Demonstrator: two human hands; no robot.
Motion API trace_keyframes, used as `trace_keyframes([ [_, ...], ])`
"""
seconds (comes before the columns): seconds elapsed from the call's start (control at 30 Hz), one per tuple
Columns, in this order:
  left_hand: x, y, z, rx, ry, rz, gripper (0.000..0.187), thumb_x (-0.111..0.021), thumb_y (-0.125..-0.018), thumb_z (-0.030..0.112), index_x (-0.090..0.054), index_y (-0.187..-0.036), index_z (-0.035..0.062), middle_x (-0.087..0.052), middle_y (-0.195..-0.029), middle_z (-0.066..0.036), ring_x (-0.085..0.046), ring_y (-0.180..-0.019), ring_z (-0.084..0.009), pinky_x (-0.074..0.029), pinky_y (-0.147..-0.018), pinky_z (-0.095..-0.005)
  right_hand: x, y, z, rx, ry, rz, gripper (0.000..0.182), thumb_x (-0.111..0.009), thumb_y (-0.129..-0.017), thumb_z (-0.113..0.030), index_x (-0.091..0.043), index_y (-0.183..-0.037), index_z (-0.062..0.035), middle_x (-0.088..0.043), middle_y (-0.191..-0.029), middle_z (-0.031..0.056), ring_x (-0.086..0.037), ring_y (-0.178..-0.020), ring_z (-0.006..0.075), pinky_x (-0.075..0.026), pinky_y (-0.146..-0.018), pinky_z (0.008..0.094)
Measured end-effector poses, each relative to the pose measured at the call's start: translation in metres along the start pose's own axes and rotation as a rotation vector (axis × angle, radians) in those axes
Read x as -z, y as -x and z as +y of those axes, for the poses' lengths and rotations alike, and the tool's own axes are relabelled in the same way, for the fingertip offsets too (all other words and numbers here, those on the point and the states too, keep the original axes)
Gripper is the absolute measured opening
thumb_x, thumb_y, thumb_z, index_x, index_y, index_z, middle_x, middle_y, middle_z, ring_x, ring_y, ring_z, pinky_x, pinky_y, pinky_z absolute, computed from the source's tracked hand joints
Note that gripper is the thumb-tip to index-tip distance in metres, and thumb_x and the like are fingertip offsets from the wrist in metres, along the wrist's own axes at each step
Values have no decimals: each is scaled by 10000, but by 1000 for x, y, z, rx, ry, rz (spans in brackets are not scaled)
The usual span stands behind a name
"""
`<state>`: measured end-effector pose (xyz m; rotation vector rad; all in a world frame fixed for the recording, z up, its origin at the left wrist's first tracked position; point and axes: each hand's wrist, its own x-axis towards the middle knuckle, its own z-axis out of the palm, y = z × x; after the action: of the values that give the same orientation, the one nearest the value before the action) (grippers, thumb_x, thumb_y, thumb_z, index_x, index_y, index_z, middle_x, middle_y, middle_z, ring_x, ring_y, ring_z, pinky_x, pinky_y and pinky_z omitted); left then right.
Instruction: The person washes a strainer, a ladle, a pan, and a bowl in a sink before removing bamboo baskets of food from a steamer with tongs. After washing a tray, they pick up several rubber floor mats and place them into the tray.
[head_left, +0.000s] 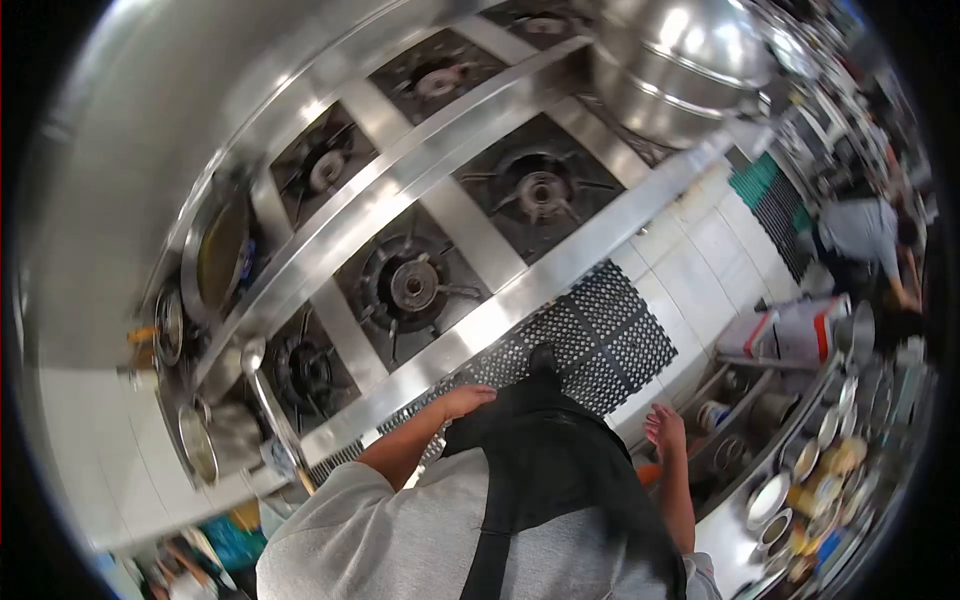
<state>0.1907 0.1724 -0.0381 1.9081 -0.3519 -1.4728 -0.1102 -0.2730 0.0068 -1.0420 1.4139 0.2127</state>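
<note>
Left hand (468,401): fingers held together, pointing toward the apron (540,440), just short of the front edge of the stove (540,283). Palm side was hidden; couldn't tell how far the grip was open, whether it held anything, or whether the fingertips touched the cloth.

Right hand (665,428): fingers loosely spread and a bit bent, seen empty, out past the apron. It hung near the left end of the steel counter (725,550), close to a tub (713,415) on the shelving below. No contact that I could make out.

Stove ran diagonally ahead of the body, front edge nearest. Ladle (270,395) lay across its left end, handle over the front-left corner. Wide pan (222,255) sat at the back-left corner, big metal pot (680,75) at the right end.

Hard to read: the pot was cut by the upper frame edge. An orange item (650,473) sat mostly behind the right forearm, couldn't identify it. Bowls (768,500) crowded the counter's far side, contents smeared by lens distortion. A co-worker (860,240) was at far right, bent over; what their hands were doing was too small to tell.
</note>
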Motion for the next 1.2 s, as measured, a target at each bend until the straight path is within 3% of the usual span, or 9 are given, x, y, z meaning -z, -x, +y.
trace_keyframes([
  [0.2, 9, 15, 91, -8, -383, -148, 367, -670, -945, 329, -723, -1137, 20, -735, -1114, -103, -668, -1066, -231, -498, -963, -326, -17, 63, 181, -128, -302, 115, 203, -582, -989, -243, -669, -1113, -108, -663, -886, 61, -618, -620, 155, -521, -540, 331],
  [0.33, -27, 42, 151, -96, -244, -269, 274, -675, -969, 195, -707, -1168, 9, -721, -1051, -38, -646, -962, -142, -503, -886, -276, -59, 55, 363, 327, 1142, 74, 328, -600, -870, -335, -737, -1038, -88, -726, -986, 168, -682, -943, 384, -547, -828, 471],
  [0.5, -86, 76, 171, -243, -162, -743, 259, -635, -990, 103, -683, -1214, -20, -693, -1201, -67, -642, -1071, -157, -495, -940, -286, -134, 120, 418, -324, -55, 98, 375, -509, -953, -365, -725, -1004, -62, -719, -835, 160, -721, -762, 321, -562, -662, 510],
  [0.63, -96, 55, 164, -335, -517, -1029, 290, -530, -1031, 150, -680, -1217, -15, -684, -1261, -92, -631, -1151, -163, -479, -1002, -312, -199, 102, 472, -240, -397, -130, 401, -452, -1013, -376, -747, -1032, -105, -734, -890, 167, -715, -732, 303, -586, -656, 479],
  [0.77, -135, -13, 148, -506, -1300, -874, 381, -415, -1071, 242, -680, -1195, -1, -706, -1196, -108, -648, -1106, -167, -479, -1012, -342, -171, 129, 439, 122, 297, 181, 295, -598, -934, -282, -718, -1122, -89, -718, -1017, 185, -684, -933, 340, -560, -782, 474],
  [0.87, -170, 75, 214, -538, -1612, -614, 563, -769, -851, 527, -692, -1247, 135, -643, -1250, -296, -659, -1165, -283, -493, -973, -497, -151, 160, 411, 284, 564, 288, 343, -706, -875, -211, -696, -1191, -77, -707, -1113, 198, -661, -1084, 367, -540, -876, 471],
  [0.97, -178, 58, 233, -566, -1222, -951, 397, -664, -969, 355, -684, -1187, 24, -688, -1126, -280, -690, -1031, -351, -542, -862, -459, -92, 162, 422, 319, -89, 500, 396, -642, -962, -303, -640, -1291, -82, -719, -1101, 166, -677, -1021, 335, -545, -854, 427],
  [1.03, -196, 52, 246, -519, -1052, -1008, 396, -664, -969, 353, -684, -1188, 24, -689, -1124, -276, -690, -1028, -346, -542, -860, -456, -32, 342, 319, 176, -372, 691, 430, -597, -1004, -402, -642, -1287, -82, -725, -1071, 127, -665, -975, 254, -540, -857, 386],
  [1.2, -256, 48, 284, -466, -897, -1014, 392, -663, -970, 348, -682, -1191, 26, -689, -1118, -264, -688, -1022, -335, -542, -856, -448, 84, 546, 261, 270, -193, 1090, 470, -585, -1016, -411, -614, -1361, -93, -700, -1240, 103, -663, -1066, 209, -509, -966, 342],
])
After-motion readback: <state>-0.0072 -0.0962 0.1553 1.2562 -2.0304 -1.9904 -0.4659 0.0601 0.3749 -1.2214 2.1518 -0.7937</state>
